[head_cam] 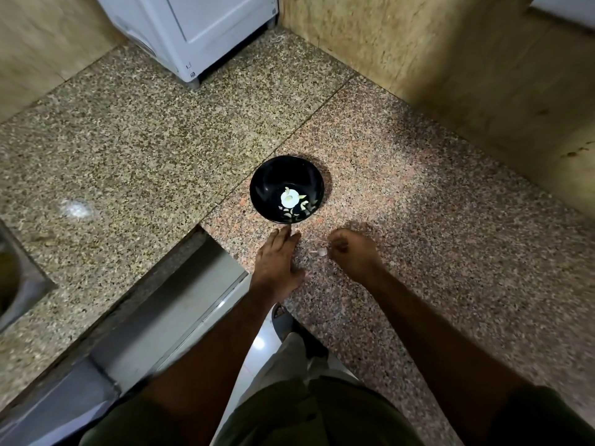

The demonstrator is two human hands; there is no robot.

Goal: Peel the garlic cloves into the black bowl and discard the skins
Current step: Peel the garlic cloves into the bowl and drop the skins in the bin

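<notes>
Left hand [278, 262] lies flat, fingers [283, 235] straight; right hand [354, 252] (knuckles up) has fingers curled under.

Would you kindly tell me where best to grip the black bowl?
Probably the near rim of the black bowl, from the person's side: it stands upright and open, and the left hand lies flat just before it. A thumb-inside pinch suits the thin edge.

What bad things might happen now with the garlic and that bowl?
1. The left hand lies flat with its fingertips right at the bowl; a nudge might slide it.
2. The small clove pieces lie loose on the speckled counter between the hands, so they may be overlooked or brushed away.
3. The right hand is curled beside them; its grip might slip.
</notes>
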